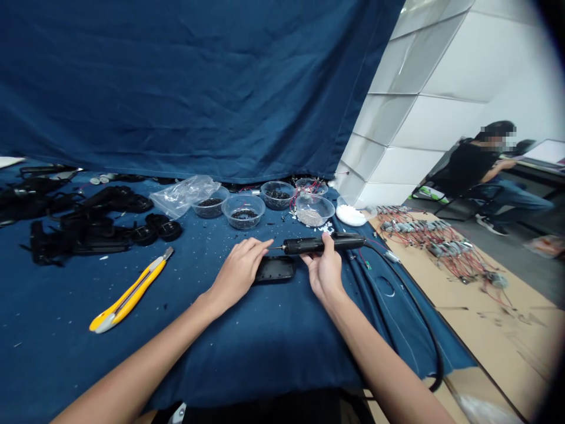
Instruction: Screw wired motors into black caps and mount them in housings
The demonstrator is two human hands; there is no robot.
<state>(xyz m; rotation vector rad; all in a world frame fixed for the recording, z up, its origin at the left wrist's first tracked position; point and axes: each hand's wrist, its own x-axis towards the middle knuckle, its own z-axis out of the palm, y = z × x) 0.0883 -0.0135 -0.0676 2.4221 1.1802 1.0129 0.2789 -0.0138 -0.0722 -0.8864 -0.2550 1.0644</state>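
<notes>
My right hand (326,271) is wrapped round a black corded electric screwdriver (304,244), held level with its bit pointing left. My left hand (238,268) has its fingers pressed together at the tip of the bit (276,248); whatever they pinch is too small to make out. Just below the bit lies a flat black plastic casing (276,270) on the blue cloth, its left end beside my left fingers. The screwdriver's cable (410,282) loops down to the right.
Clear tubs of small parts (243,212) line the back, beside a plastic bag (185,194). A yellow utility knife (132,291) and black plastic parts (88,229) lie left. Wired motors (441,235) cover cardboard at right. A person (472,165) sits beyond.
</notes>
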